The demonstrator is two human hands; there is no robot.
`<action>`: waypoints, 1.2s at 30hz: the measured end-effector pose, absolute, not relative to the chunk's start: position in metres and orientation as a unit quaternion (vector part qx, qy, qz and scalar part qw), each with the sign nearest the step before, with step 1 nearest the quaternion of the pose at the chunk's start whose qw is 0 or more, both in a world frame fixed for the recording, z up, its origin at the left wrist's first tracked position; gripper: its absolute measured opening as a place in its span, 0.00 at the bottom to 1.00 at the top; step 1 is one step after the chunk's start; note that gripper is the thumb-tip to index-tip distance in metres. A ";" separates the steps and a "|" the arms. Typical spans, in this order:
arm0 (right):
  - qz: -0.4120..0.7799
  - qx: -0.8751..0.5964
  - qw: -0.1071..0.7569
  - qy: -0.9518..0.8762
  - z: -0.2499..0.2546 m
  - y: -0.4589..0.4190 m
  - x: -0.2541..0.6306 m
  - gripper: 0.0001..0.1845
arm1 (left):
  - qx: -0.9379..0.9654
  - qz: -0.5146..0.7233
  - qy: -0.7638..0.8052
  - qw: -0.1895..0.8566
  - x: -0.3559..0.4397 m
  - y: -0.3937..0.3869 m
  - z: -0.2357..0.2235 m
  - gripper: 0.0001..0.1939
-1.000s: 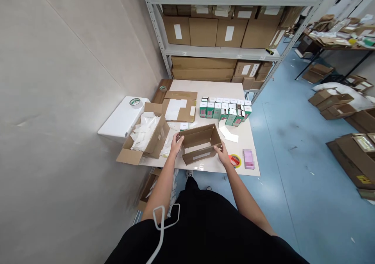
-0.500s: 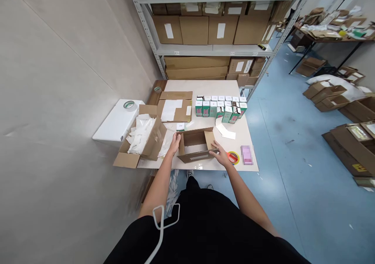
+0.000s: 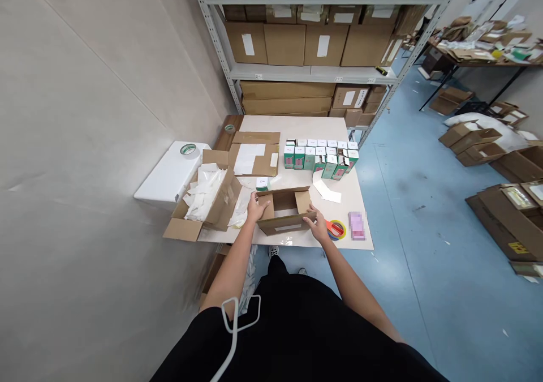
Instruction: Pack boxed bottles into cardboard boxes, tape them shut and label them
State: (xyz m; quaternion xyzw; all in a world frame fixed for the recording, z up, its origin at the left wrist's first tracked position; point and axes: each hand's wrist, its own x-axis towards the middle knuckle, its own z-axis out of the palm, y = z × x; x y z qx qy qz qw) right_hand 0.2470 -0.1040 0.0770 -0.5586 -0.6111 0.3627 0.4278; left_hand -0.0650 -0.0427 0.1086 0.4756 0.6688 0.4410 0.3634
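A small cardboard box (image 3: 287,223) stands near the front edge of the white table, its top facing me. My left hand (image 3: 255,207) grips its left side, thumb on the brown flap there. On the right, my right hand (image 3: 314,222) has its fingers around the flap and the front corner. Between the two flaps a pale patch shows low inside the box. Orange-handled scissors (image 3: 335,228) and a roll of tape (image 3: 343,234) lie just right of my right hand. Behind my left hand sits a small white-topped carton (image 3: 262,184).
Green-and-white cartons (image 3: 309,158) stand in rows at the back right of the table (image 3: 297,126). A white paper strip (image 3: 328,194) and a pink stack (image 3: 357,226) lie at right. At left are a box of white packing (image 3: 231,201) and flattened cardboard (image 3: 271,138).
A brown flap now shows folded inward at the box's left side, under my left thumb. My right hand keeps its hold on the right side. The view has shifted slightly.
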 end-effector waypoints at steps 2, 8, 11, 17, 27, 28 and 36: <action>0.359 -0.568 0.428 -0.605 0.077 -0.105 0.244 0.30 | 0.477 0.449 0.659 0.369 -0.066 -0.044 0.111 0.32; 0.345 -0.582 0.433 -0.595 0.078 -0.108 0.238 0.34 | 0.489 0.445 0.600 0.450 -0.083 -0.053 0.111 0.22; 0.332 -0.596 0.437 -0.586 0.075 -0.111 0.233 0.36 | 0.450 0.444 0.586 0.506 -0.089 -0.059 0.108 0.22; 0.312 -0.621 0.434 -0.573 0.068 -0.111 0.228 0.46 | 0.403 0.477 0.588 0.514 -0.083 -0.068 0.101 0.23; 0.301 -0.641 0.402 -0.580 0.065 -0.100 0.227 0.47 | 0.436 0.437 0.652 0.440 -0.064 -0.082 0.090 0.24; 0.299 -0.644 0.398 -0.581 0.064 -0.100 0.227 0.46 | 0.447 0.427 0.668 0.414 -0.061 -0.082 0.090 0.23; 0.314 -0.650 0.353 -0.595 0.067 -0.091 0.226 0.38 | 0.407 0.396 0.741 0.359 -0.038 -0.076 0.090 0.43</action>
